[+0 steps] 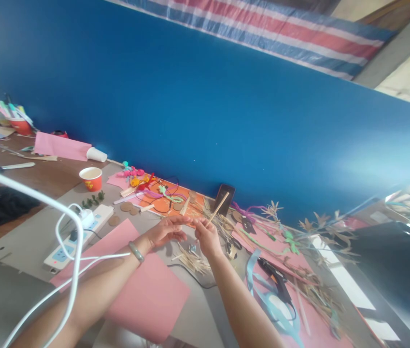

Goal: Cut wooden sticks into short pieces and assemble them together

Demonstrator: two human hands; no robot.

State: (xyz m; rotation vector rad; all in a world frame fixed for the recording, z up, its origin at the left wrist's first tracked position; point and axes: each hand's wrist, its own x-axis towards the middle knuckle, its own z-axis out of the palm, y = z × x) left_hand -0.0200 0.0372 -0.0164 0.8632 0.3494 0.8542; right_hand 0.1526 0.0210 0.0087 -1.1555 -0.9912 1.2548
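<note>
My right hand is closed, pinching a thin pale wooden stick that slants up to the right. My left hand, with a bracelet at the wrist, reaches toward it. Its fingers are stretched out, their tips close to or touching the right fingertips; contact is hard to tell. Below the hands lies a loose pile of short thin sticks on the grey table. A large pink sheet lies under my left forearm.
A white power strip with a white cable stands at left, the cable crossing in front. A paper cup is behind it. A phone leans on the blue partition. At right lie a glue gun, blue ribbon and dried plant stems.
</note>
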